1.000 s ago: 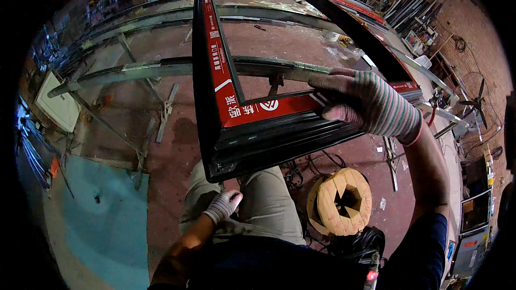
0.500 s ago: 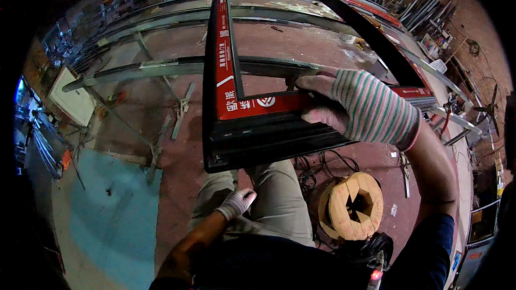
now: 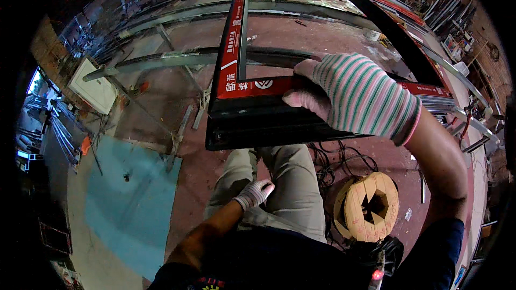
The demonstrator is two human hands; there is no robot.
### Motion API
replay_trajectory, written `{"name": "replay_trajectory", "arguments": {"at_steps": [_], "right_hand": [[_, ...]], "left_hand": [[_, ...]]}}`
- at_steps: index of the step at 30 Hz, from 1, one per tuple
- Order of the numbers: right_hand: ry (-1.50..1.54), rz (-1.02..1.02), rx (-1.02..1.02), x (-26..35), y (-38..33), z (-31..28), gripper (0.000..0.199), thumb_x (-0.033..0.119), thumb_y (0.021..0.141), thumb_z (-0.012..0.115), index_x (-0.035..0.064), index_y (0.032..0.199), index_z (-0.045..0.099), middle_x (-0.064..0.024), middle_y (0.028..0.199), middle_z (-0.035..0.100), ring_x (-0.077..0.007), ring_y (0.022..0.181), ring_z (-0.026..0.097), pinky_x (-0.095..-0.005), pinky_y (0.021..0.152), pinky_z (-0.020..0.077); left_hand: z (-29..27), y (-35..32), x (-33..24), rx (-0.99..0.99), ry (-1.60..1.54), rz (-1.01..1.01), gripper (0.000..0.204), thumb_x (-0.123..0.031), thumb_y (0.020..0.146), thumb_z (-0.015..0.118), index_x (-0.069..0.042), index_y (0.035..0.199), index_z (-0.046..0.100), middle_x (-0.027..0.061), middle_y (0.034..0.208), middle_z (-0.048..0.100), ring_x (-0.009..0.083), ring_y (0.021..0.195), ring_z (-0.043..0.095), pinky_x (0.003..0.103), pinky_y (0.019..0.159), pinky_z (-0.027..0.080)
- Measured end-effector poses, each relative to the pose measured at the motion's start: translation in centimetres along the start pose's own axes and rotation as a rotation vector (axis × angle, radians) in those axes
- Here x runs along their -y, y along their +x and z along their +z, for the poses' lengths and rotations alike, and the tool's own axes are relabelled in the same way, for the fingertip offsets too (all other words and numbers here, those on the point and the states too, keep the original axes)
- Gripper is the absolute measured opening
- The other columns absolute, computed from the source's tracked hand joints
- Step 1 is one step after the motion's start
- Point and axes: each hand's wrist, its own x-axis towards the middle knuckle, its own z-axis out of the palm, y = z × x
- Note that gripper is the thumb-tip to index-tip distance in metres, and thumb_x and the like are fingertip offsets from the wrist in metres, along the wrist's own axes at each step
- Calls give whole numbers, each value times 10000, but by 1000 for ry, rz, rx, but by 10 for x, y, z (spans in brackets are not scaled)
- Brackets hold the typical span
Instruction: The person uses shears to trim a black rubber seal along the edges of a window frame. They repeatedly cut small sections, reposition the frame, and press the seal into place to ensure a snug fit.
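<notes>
A black rectangular window frame (image 3: 269, 121) with red protective film on its face lies in front of me, its near bar reaching over my knees. My right hand (image 3: 360, 94), in a glove with green, pink and white stripes, is closed round that near bar, thumb on the near side and fingers over the film. Down by my lap is my left hand (image 3: 255, 193), also gloved. Its fingers are curled together above my thigh, apart from the frame; whether anything small is inside them I cannot make out.
Long metal rails on legs (image 3: 156, 64) run across behind the frame. A cardboard-coloured spool (image 3: 368, 182) stands at my right beside black cables (image 3: 344, 156). A blue sheet (image 3: 131, 198) covers floor at left, near a white panel (image 3: 94, 86). Metal profiles (image 3: 446, 11) lean far right.
The whole view has shifted, with the floor and my legs farther right. The frame's near edge sits higher in the picture. My right hand keeps its grip; my left stays curled at my lap.
</notes>
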Motion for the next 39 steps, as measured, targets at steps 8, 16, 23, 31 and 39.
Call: {"name": "replay_trajectory", "arguments": {"at_steps": [8,16,23,31,39], "right_hand": [[270,-67,-79,-26,-20,0,537,403,899,702,-49,1181,637,-239,994,696,-329,935,695,-382,837,536],[206,27,-76,-22,-24,2,602,445,864,730,-61,1175,633,-227,975,687,-325,907,685,-372,829,532],[317,115,2,-15,-15,1,565,439,886,714,-58,1145,643,-201,908,689,-292,842,687,-350,794,534],[366,69,-60,-15,-11,1,493,463,868,724,-14,985,678,-203,816,683,-337,768,681,-391,720,530],[330,76,-71,-26,-19,6,543,478,873,710,-33,1050,660,-213,872,689,-345,837,690,-378,767,536]], "left_hand": [[5,9,26,44,-45,-53,339,-335,991,576,-41,1138,657,87,731,667,176,569,615,343,583,495],[3,8,15,22,9,-53,318,-341,992,571,-56,1096,668,117,692,668,188,546,631,339,573,504],[5,9,35,-49,26,31,308,-342,988,580,-58,1069,667,104,697,668,182,578,631,340,594,502],[-6,1,5,82,-45,-161,336,-335,1004,560,-36,1136,636,95,781,660,171,624,630,351,602,510],[-7,5,10,70,-36,-152,331,-350,999,567,-53,1114,656,76,694,646,162,560,610,338,562,501]]}}
